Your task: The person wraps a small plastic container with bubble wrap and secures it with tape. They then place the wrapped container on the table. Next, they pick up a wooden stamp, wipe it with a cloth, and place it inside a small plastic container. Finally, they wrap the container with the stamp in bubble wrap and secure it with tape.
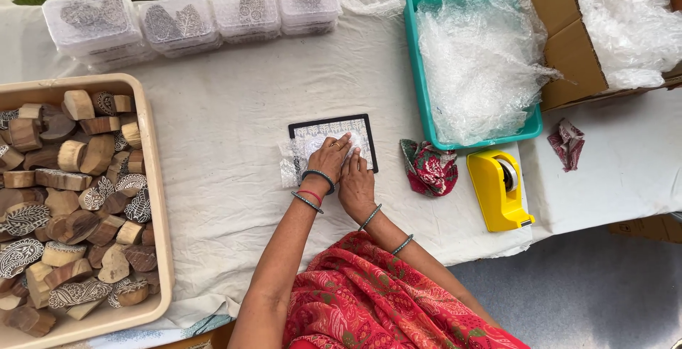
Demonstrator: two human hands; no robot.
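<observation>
left hand [328, 157] flat, palm down | right hand [356, 182] alongside, touching

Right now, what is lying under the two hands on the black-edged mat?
A bubble-wrapped bundle lies under the left hand and right hand, on the black-edged mat. What the wrap holds is covered.

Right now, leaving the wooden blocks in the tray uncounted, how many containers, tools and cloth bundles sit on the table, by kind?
Clear plastic boxes: 4
Trays: 2, the beige tray and the teal tray
Cardboard box: 1
Yellow tape dispenser: 1
Red cloth bundles: 2, the larger bundle and the smaller bundle
Total: 10
</observation>
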